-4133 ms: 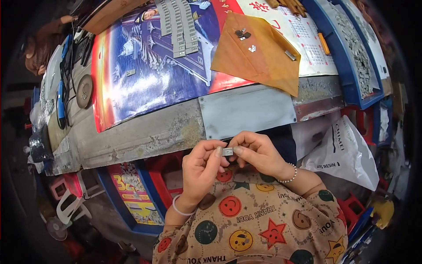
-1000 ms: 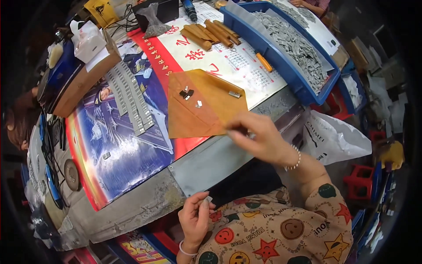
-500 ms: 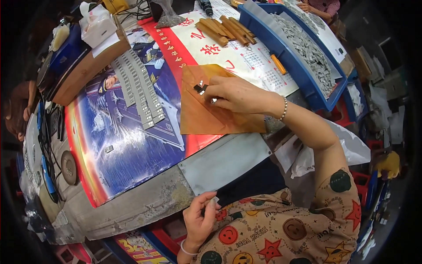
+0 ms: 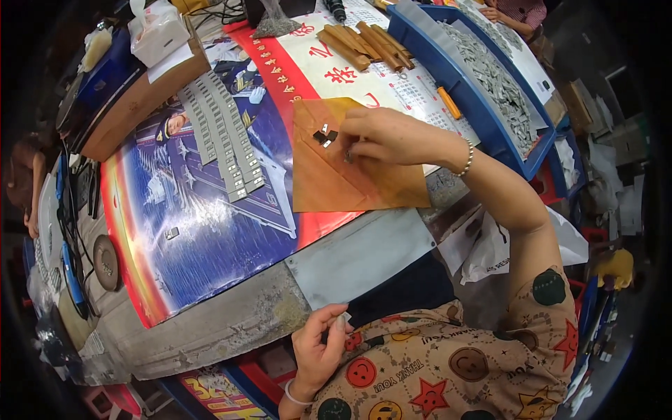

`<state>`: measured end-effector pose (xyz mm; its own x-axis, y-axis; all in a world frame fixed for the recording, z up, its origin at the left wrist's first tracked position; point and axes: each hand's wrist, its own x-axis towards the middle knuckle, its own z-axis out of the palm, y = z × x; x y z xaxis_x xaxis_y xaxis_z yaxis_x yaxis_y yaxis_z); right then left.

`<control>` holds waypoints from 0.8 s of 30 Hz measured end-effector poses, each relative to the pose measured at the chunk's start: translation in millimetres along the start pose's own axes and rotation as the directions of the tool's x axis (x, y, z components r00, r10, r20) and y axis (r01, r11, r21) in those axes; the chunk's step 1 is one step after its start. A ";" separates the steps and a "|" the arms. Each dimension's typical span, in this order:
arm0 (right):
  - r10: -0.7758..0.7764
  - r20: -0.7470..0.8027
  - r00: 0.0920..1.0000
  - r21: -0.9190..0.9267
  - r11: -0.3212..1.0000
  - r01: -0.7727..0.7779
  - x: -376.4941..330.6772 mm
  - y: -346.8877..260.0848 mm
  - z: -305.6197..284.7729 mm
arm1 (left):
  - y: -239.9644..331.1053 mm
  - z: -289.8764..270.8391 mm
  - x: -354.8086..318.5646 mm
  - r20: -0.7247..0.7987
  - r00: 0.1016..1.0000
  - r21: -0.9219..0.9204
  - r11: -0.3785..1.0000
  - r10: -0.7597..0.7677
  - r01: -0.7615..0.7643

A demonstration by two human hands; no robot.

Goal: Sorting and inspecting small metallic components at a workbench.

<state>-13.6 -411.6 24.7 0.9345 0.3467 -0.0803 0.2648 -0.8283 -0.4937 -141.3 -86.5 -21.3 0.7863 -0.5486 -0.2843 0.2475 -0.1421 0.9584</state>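
A translucent amber sheet point(image 4: 322, 189) lies on the posters in front of me. A few small black and silver pieces point(image 4: 325, 136) sit in a loose cluster on it. Just right of that cluster, my right hand point(image 4: 388, 136) hovers low over the sheet, its fingers closed in a pinch. A tiny silvery glint shows at its fingertips, too small to name. Close to my body, below the pale metal plate point(image 4: 360, 255), my left hand point(image 4: 320, 344) is closed, with a small whitish piece point(image 4: 345, 318) between thumb and forefinger.
Strips of small grey pieces point(image 4: 222, 136) lie left of the sheet; a lone piece point(image 4: 172, 233) lies nearer me. Rolled amber sheets point(image 4: 367, 45) are at the back. A blue tray point(image 4: 483, 105) of metal parts stands right, an orange-handled tool point(image 4: 449, 103) beside it.
My right hand has shifted slightly right, away from the small black and silver pieces, so more of them shows. My left hand keeps its pinch in nearly the same place.
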 end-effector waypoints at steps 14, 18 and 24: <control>-0.146 0.048 0.988 0.047 0.989 0.143 14.8 6.5 5.0 | 6.9 -7.7 4.5 0.000 1.000 0.022 1.000 -0.008 0.008; -0.137 0.090 0.986 -0.023 0.990 0.140 16.2 4.5 6.1 | 17.0 -7.9 6.7 0.005 0.999 0.039 0.998 0.049 -0.050; -0.046 0.061 0.997 -0.057 0.997 0.049 11.0 -22.6 0.4 | -2.1 -3.8 2.4 0.030 0.982 0.004 0.982 0.187 -0.187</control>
<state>-9.3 -388.9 34.6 0.9052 0.4105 -0.1104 0.3236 -0.8339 -0.4471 -137.8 -84.4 -24.2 0.8011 -0.5902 -0.0997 0.0941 -0.0403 0.9947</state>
